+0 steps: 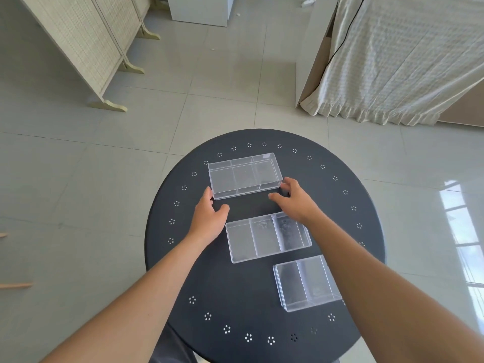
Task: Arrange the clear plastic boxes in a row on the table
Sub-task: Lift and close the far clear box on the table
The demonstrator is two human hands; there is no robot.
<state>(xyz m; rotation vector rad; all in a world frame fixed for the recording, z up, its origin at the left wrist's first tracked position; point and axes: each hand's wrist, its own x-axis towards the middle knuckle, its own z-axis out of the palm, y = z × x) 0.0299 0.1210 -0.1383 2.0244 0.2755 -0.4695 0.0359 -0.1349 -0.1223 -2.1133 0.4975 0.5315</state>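
Three clear plastic boxes with inner dividers lie on a round black table (366, 205). The far box (245, 175) rests flat near the table's far side. My left hand (209, 217) is at its near left corner, fingertips touching the edge and thumb spread apart. My right hand (294, 199) is at its right end, fingers curled by the corner, thumb free. Neither hand wraps the box. The middle box (262, 239) lies between my forearms, its right end partly under my right wrist. The near box (305, 282) sits at the near right, partly hidden by my right forearm.
The table has flower-shaped holes around its rim and stands on a grey tiled floor. A folding woven screen (86, 40) stands at the far left, a cloth-draped piece of furniture (403, 61) at the far right, and a white cabinet (200, 9) at the back.
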